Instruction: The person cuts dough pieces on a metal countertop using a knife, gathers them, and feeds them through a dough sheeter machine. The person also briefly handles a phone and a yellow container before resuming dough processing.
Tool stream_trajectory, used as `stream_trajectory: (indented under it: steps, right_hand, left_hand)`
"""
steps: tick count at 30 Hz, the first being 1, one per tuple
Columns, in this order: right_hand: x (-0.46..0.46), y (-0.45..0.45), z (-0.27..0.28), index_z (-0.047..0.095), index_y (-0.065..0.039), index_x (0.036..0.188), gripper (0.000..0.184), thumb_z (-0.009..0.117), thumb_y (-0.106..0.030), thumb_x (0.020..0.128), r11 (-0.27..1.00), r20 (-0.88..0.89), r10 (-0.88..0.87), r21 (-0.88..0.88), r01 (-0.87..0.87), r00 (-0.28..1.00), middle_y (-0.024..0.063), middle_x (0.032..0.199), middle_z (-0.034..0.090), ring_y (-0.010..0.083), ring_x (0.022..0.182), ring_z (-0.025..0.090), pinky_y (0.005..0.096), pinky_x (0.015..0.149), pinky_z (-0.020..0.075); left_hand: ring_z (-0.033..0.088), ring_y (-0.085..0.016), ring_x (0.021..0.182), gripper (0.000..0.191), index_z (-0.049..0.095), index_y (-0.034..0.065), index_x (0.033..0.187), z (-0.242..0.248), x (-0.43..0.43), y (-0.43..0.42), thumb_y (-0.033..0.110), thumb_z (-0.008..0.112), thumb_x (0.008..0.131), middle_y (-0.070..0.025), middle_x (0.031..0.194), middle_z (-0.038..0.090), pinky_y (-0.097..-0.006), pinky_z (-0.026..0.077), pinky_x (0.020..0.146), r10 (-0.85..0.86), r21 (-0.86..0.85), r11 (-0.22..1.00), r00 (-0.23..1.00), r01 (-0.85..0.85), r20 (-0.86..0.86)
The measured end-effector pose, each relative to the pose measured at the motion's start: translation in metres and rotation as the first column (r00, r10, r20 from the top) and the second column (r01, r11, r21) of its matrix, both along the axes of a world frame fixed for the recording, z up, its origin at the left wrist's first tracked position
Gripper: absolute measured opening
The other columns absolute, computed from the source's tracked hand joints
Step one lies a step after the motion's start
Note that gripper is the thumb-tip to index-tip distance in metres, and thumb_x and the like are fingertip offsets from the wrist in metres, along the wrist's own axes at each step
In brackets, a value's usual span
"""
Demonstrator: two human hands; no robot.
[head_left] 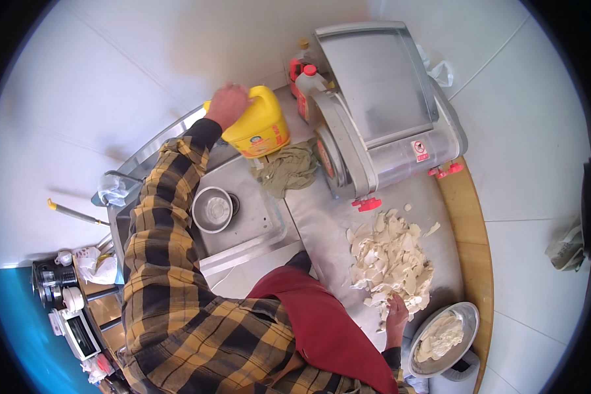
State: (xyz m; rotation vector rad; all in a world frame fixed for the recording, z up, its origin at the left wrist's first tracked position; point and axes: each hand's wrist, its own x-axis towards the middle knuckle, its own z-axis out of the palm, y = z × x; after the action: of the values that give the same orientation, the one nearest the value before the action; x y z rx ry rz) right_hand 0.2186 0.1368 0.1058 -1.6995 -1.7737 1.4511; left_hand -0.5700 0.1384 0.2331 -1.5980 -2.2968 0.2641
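My left hand (229, 106) is at the top of a yellow plastic jug (258, 130), its fingers over the cap or neck area; what exactly they grip is hidden. The jug stands by the corner of the sink, beside a crumpled olive cloth (291, 170). My right hand (398, 315) touches the near edge of a heap of pale, flat dough-like pieces (391, 261) on the steel worktop (320, 236). Below and right of that hand, a steel bowl (473, 320) holds more pale dough-like pieces (441, 337).
A steel dough roller machine (399, 162) with red knobs stands beyond the heap. Behind the cloth are plastic bottles (311, 88). A small metal bowl (212, 210) sits in the steel sink (241, 234). A wooden edge (477, 256) borders the worktop at right.
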Motion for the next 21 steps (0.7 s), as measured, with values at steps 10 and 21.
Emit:
stream_trajectory:
  steps: [10, 21]
  right_hand:
    - [-0.028, -0.002, 0.015, 0.062, 0.011, 0.134, 0.042, 0.055, -0.018, 0.104, 0.999, 0.095, 0.023, -0.047, -0.019, 0.995, 0.0205, 0.119, 0.072, 0.0244, 0.103, 0.073, 0.034, 0.085, 0.061]
    - [-0.059, -0.016, 0.019, 0.063, 0.01, 0.132, 0.041, 0.056, -0.02, 0.105, 0.993, 0.048, -0.078, -0.083, 0.082, 0.996, 0.0203, 0.109, 0.075, 0.0244, 0.099, 0.073, 0.035, 0.086, 0.0602]
  left_hand:
    - [0.069, -0.037, 0.095, 0.042, 0.068, 0.0043, 0.098, -0.029, -0.05, 0.063, 0.045, 0.061, 0.1, -0.0153, 0.094, 0.074, -0.0503, 0.053, 0.083, 0.247, 0.292, 0.925, 0.969, -0.244, 0.028]
    - [0.066, -0.037, 0.104, 0.042, 0.067, 0.0071, 0.111, -0.018, -0.062, 0.129, 0.047, 0.062, 0.097, -0.0153, 0.108, 0.072, -0.0503, 0.049, 0.09, 0.144, 0.25, 0.954, 0.985, -0.164, 0.099]
